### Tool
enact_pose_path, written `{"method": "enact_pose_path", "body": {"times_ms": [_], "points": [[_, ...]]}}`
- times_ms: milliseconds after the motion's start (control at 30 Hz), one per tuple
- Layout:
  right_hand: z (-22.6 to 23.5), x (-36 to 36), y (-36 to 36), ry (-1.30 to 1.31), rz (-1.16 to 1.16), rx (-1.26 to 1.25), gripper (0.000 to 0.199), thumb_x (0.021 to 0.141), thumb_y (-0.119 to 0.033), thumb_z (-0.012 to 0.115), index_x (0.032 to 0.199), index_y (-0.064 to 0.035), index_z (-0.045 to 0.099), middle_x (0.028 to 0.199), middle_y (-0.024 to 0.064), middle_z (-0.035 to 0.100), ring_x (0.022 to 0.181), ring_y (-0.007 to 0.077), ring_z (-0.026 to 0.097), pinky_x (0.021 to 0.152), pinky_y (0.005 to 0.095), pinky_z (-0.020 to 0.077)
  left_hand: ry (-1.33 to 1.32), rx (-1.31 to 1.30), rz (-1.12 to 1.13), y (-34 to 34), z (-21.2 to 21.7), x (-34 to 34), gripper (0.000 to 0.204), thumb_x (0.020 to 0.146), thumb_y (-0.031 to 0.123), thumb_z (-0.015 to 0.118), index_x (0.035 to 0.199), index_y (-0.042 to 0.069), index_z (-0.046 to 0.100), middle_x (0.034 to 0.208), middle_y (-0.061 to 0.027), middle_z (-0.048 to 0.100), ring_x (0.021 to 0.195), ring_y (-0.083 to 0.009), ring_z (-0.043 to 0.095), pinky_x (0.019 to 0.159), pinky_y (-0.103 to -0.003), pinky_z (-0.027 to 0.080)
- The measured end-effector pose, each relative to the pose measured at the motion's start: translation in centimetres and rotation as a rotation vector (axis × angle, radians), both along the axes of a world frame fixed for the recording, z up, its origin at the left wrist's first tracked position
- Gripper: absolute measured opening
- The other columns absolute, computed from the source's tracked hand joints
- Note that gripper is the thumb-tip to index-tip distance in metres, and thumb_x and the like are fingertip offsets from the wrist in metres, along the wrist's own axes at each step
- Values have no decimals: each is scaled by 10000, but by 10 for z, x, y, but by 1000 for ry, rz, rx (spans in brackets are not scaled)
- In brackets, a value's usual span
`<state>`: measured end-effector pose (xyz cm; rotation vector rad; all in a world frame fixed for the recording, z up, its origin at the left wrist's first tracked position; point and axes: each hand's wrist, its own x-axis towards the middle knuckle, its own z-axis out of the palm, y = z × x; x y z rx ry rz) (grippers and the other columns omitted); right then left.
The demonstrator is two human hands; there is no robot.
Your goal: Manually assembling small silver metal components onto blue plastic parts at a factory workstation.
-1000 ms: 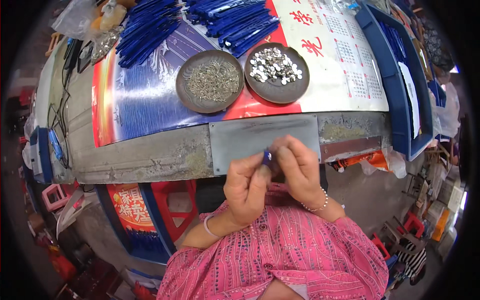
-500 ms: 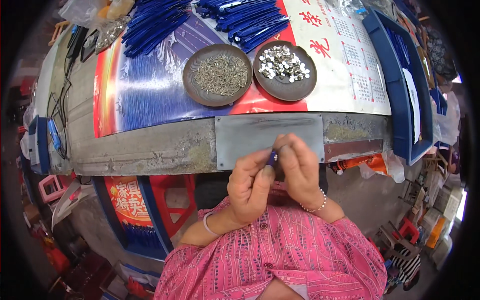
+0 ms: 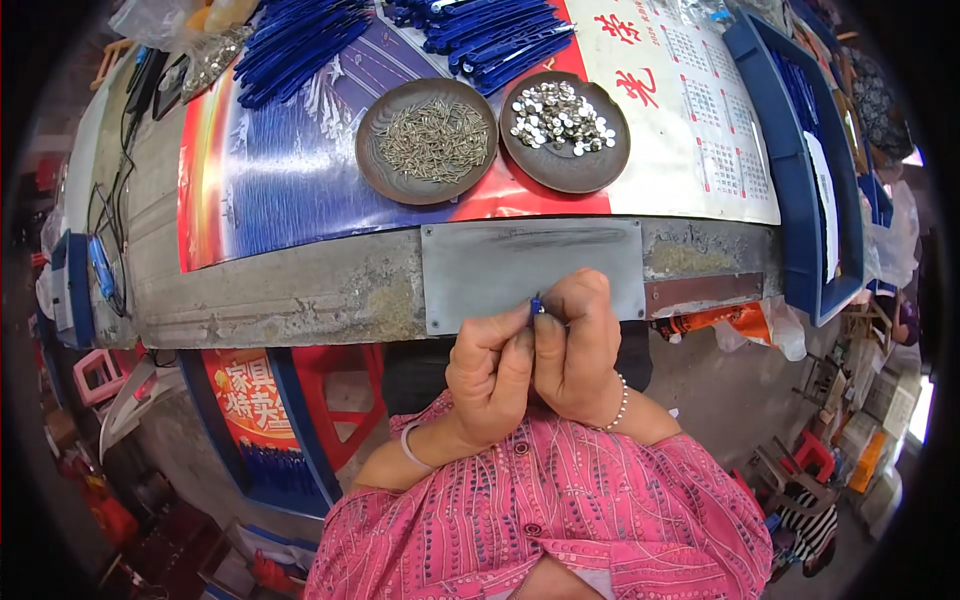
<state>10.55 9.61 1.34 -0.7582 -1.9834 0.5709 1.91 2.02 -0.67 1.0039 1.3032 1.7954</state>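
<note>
My left hand [image 3: 488, 368] and my right hand [image 3: 582, 345] meet at the table's front edge, fingertips pinched together. Between them shows the end of a small blue piece [image 3: 536, 305] with a shiny spot; the rest is hidden by fingers, and its kind is unclear. Both hands grip it just over the near edge of a grey metal plate [image 3: 480, 275]. Beyond the plate, a brown dish [image 3: 372, 165] holds many thin metal pins [image 3: 435, 142]. Touching it on the right, another brown dish [image 3: 612, 165] holds small round white and silvery pieces [image 3: 560, 118].
Slim blue strips lie in a left pile [image 3: 300, 50] and a right pile [image 3: 495, 40] at the back, on a printed poster [image 3: 270, 180]. A blue crate [image 3: 800, 230] stands at the right edge, another crate [image 3: 290, 490] below left by a red stool [image 3: 350, 390].
Both hands have drawn slightly left, and the right fingers have lowered around the blue piece, now closer to the left hand's. The view has shifted a little.
</note>
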Motion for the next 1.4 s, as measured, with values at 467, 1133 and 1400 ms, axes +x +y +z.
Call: {"method": "enact_pose_path", "body": {"times_ms": [467,1133,1400], "points": [[-6,-14,7,-77,10,-19,175,868,-153,541,779,-9,499,667,133,496,545,270,485,495,350,392,-64,-24,-36,-4,7,-10,294,912,1,461,1205,-26,468,1033,-137,620,903,-177,624,783,-284,492],[25,-30,-14,-147,470,-633,399,954,-342,408,1011,38,518,1087,184,489,998,246,518,830,321,468,977,-985,737,-355,-64,-230,117,856,20,535,959,-33,554,865,-170,557,799,-316,573,703,-334,453],[40,-26,-5,-257,523,-591,354,928,-303,461,928,41,542,952,179,542,868,262,549,780,341,451,968,-1087,679,-397,-91,-219,95,817,32,593,907,6,602,851,-145,593,802,-305,590,718,-346,468]]}}
